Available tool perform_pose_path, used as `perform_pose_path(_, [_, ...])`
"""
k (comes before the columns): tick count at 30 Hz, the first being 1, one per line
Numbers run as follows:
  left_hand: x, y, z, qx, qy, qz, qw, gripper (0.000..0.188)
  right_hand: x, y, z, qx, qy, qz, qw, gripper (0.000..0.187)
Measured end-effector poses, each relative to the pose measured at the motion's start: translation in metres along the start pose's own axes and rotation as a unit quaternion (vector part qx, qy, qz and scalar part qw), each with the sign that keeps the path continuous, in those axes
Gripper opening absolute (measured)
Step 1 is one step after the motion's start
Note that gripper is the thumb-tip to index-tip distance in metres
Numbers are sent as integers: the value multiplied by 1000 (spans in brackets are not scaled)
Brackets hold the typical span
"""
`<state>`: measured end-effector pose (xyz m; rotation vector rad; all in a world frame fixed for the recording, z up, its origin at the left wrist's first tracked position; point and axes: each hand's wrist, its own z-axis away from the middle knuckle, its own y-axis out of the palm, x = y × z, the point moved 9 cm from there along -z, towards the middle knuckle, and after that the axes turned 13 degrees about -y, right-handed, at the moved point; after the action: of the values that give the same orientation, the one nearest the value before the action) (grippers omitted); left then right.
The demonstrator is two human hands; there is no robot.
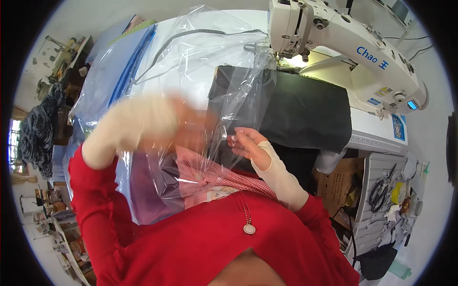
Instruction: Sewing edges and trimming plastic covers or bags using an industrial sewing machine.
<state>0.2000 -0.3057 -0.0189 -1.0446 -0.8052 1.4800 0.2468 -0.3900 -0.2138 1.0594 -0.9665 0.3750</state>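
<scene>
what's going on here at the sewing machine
A person is handling clear plastic sheeting near a white sewing machine. The right hand pinches the sheeting; the left hand is too blurred to tell its grip. Black fabric lies by the machine, partly under the plastic.

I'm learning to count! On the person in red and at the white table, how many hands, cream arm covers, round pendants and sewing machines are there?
Hands: 2, left hand (blurred) and right hand
Cream arm covers: 2, left cover and right cover
Round pendant: 1
Sewing machine: 1
Total: 6
</scene>
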Motion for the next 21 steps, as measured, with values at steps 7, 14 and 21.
perform_pose_path(7, [218, -37, -111, -253, -326, -187, 891, 40, -17, 1, 8, -7, 4, -4, 1000, 31])
perform_pose_path(14, [260, -31, -28, -280, -459, -80, 840, 26, -14, -4, 14, 9, 2, -12, 1000, 29])
perform_pose_path(21, [348, 24, 219, -439, -544, -73, 712, 28, -3, 1, 33, 40, 29, -55, 997, 29])
